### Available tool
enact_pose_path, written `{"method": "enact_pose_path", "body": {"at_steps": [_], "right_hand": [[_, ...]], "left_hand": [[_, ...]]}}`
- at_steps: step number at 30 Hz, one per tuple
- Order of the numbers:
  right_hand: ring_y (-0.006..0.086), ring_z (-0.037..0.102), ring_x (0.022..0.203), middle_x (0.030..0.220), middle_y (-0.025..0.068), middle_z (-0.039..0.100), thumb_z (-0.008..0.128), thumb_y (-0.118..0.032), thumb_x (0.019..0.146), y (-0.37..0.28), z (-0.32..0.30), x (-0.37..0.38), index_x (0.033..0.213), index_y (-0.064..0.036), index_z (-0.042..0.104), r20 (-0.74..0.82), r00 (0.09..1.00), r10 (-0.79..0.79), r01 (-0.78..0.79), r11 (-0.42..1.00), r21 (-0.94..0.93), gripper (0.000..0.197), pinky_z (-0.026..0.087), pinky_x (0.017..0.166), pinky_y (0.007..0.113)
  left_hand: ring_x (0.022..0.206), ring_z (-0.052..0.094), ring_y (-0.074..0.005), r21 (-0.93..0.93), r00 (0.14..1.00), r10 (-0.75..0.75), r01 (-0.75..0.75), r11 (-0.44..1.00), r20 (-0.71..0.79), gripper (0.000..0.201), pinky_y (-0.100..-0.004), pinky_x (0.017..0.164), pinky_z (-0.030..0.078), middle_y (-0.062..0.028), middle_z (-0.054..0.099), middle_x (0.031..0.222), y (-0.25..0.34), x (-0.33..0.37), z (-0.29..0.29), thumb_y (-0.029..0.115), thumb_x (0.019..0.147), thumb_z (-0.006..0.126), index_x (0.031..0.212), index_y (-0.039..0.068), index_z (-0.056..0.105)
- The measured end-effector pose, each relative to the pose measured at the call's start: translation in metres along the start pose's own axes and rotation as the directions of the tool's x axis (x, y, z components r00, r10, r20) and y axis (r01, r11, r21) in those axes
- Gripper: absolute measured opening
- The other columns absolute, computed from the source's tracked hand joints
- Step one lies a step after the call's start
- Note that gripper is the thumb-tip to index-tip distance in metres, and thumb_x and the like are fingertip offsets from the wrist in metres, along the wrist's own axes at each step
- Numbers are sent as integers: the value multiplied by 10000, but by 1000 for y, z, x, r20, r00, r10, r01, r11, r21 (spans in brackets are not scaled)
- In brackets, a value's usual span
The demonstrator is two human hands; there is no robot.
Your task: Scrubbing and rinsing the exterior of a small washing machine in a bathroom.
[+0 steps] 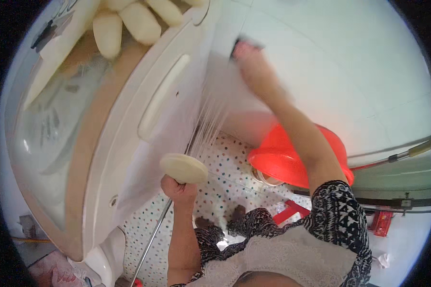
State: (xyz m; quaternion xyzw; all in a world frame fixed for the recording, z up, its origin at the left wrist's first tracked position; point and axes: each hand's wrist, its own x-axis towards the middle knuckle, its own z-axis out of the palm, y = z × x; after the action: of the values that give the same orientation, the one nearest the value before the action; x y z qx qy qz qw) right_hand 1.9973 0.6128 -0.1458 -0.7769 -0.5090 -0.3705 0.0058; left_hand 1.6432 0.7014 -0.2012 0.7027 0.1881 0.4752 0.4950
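My left hand is closed around the handle of a cream, round shower head. Thin streams of water spray from it, away from me toward the lower part of the white tiled wall. A silver shower hose runs down from that hand. Farther off, my right hand is against the wall with its fingers closed, smeared by motion. A small dark thing shows at its fingers; its kind is too blurred to tell.
A bathtub with a long moulded grip and cream cushions fills the left side. Under my right forearm is a red plastic basin. The dotted floor lies below; a white toilet stands at lower left.
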Motion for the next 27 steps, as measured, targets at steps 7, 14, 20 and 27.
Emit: {"method": "enact_pose_path", "body": {"at_steps": [7,14,20,27], "right_hand": [[208,428,1198,1271,75,479,442,-71,823,-71,46,-64,1231,-46,432,519,855,-4,-143,959,243,408,315,1036,364],[371,274,1281,1338,208,357,463,-48,792,-44,-39,70,1205,3,445,-425,899,-104,-19,961,-276,417,228,1068,439],[262,365,1249,1323,100,425,491,-76,769,-108,138,-109,1201,-69,490,-233,963,-133,100,984,-148,432,274,1055,385],[180,368,1246,1300,24,467,441,-164,846,-174,205,-232,1194,-124,518,191,956,-222,268,925,-268,359,211,1086,334]], "left_hand": [[637,580,-114,93,990,86,-97,991,110,182,-261,589,459,-91,637,716,-82,-56,-23,117,718,676,820,-16,605],[695,624,-151,50,994,105,-106,993,29,189,-264,627,481,-112,655,772,-141,-43,-31,61,723,667,867,-42,602],[658,630,-230,134,982,169,-178,975,81,216,-291,622,481,-145,641,747,-171,-128,-20,81,714,674,890,-19,600],[658,640,-255,46,971,226,-230,972,77,222,-310,609,482,-156,634,716,-172,-110,-38,105,723,673,893,-19,601]]}}
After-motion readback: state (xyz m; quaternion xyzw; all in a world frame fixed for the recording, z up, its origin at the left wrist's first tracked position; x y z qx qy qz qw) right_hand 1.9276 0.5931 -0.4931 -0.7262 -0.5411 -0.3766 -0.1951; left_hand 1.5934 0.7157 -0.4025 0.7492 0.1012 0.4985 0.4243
